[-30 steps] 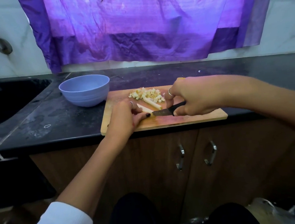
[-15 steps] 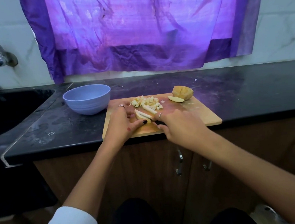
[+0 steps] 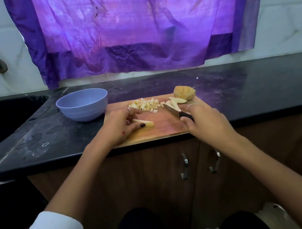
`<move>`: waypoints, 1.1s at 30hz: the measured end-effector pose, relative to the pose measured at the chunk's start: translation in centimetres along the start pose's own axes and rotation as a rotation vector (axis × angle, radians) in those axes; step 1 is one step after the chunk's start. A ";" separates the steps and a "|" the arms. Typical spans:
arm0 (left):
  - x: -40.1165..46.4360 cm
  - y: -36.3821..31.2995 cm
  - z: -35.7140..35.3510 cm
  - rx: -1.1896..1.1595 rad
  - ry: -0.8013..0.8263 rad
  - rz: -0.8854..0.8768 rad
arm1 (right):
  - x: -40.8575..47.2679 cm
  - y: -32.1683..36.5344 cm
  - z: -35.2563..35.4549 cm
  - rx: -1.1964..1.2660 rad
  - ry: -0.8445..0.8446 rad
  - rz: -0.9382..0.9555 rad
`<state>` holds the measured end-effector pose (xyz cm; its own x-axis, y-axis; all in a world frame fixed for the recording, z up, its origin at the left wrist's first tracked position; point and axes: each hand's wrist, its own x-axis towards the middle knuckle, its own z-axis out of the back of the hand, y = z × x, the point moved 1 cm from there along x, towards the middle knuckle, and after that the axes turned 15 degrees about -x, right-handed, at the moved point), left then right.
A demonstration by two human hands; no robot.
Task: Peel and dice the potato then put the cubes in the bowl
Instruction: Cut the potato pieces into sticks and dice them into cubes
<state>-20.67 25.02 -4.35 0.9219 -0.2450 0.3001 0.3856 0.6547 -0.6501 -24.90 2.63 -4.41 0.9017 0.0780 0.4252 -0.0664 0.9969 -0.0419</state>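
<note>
I see the potato in 4 lots on the wooden cutting board [image 3: 166, 129]: a heap of pale cubes [image 3: 145, 104] at the far edge, an unpeeled chunk [image 3: 184, 92] at the far right corner, some strips [image 3: 174, 102] beside it, and 1 strip [image 3: 144, 123] near the front. My left hand [image 3: 121, 125] pinches that strip, fingers curled over it. My right hand [image 3: 204, 120] grips the knife [image 3: 177, 112], blade pointing toward the strips. The blue bowl [image 3: 82, 104] sits left of the board; its inside is hidden from me
</note>
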 end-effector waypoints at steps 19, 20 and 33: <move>-2.4 0.4 -1.9 -0.106 -0.360 0.095 | 2.4 1.9 0.2 0.105 0.174 0.275; -2.4 0.5 -2.1 -0.123 -0.367 0.096 | 2.6 2.0 0.3 0.104 0.197 0.286; -1.8 0.4 -2.3 -0.214 -0.372 0.121 | 5.1 2.5 2.0 0.069 0.196 0.372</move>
<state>-22.11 24.07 -6.80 0.8998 0.1241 0.4184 0.3110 0.4903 -0.8142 -21.33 5.50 -0.49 0.8746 0.4357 0.2126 -0.4250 0.9001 -0.0962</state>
